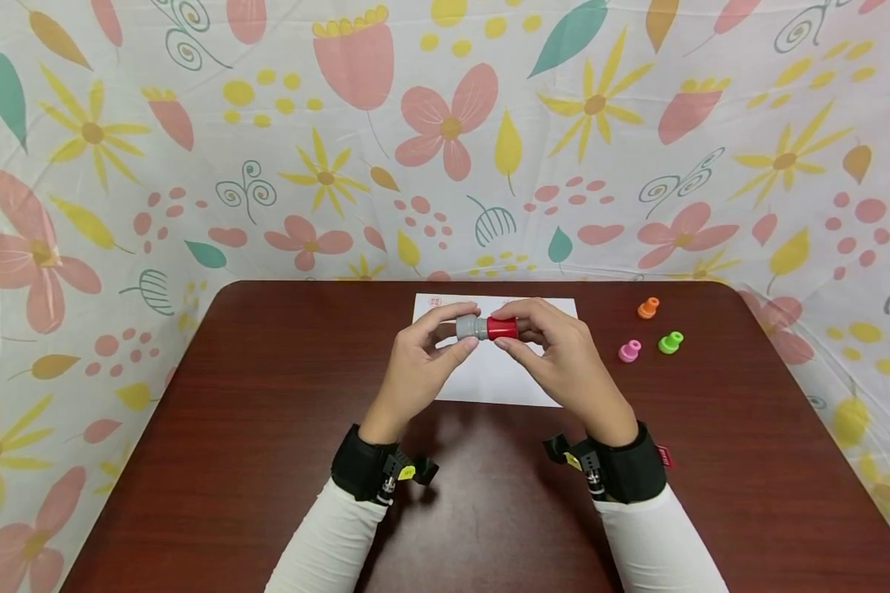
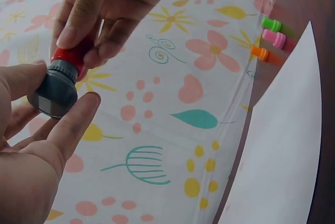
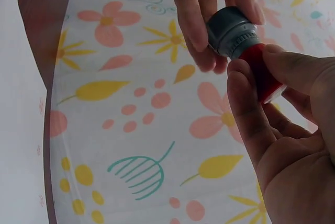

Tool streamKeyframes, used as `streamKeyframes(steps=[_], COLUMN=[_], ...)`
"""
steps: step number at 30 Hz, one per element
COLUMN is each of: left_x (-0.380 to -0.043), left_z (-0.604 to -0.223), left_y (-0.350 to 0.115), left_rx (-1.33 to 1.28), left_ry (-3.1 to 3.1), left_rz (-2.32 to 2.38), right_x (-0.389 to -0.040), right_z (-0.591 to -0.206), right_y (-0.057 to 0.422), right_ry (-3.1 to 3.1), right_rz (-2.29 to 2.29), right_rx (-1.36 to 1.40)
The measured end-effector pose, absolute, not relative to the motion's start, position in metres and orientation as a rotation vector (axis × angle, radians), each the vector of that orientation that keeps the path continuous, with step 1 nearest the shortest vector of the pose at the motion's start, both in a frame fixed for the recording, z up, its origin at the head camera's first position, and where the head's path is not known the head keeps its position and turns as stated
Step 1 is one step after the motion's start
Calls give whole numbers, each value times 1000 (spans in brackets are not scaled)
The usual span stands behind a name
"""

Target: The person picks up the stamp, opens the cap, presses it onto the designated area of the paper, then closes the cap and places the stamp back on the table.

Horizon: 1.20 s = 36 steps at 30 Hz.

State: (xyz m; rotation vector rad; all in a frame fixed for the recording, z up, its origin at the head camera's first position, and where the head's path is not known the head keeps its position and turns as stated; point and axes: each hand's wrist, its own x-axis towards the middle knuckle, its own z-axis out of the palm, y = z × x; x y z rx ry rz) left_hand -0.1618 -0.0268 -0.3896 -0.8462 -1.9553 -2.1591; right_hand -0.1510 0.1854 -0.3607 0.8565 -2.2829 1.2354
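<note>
A small stamp with a red body and a grey end is held level between both hands, above a sheet of white paper. My left hand pinches the grey end between thumb and fingers. On the other side, my right hand grips the red body with thumb and fingertips. Both parts are joined in a line. Faint red printed marks show along the paper's far edge, partly covered by the hands in the head view.
To the right on the dark brown table stand three small knobbed pieces: orange, pink and green. A flower-patterned cloth hangs behind the table and at its sides.
</note>
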Motion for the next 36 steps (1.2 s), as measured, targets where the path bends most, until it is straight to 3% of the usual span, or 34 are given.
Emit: streamKeyframes(steps=[36], left_x=[-161], left_z=[-381], left_y=[-37], left_rx=[-846], left_ry=[-1960], left_rz=[-2176], right_x=[-148], right_z=[-359], right_y=[183], right_ry=[-2194], right_rz=[1271], right_rx=[882])
